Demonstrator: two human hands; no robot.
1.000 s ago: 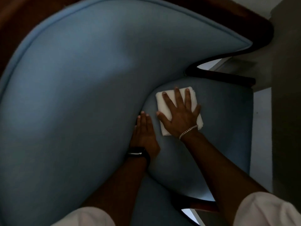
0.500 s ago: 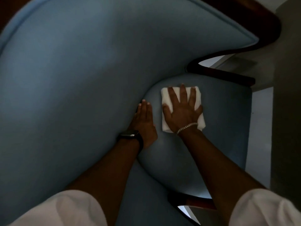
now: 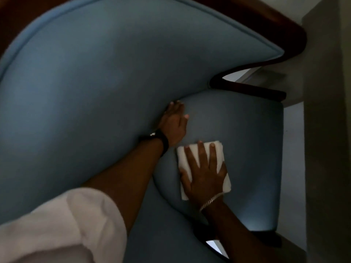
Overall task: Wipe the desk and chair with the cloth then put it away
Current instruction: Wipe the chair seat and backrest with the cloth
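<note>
I look down on a blue upholstered chair (image 3: 95, 92) with a dark wooden frame. On its seat (image 3: 252, 149) lies a folded white cloth (image 3: 220, 151). My right hand (image 3: 206, 177) presses flat on the cloth with fingers spread, a silver bracelet at the wrist. My left hand (image 3: 173, 124) rests flat in the crease where the seat meets the backrest, fingers together, a black watch on the wrist. It holds nothing.
The dark wooden armrest (image 3: 252, 90) curves along the far side of the seat. A pale floor (image 3: 292, 158) shows to the right of the chair, and a grey wall or panel (image 3: 326, 149) rises beyond it.
My right hand has slid the cloth back toward me across the seat. My left hand has moved farther along the crease.
</note>
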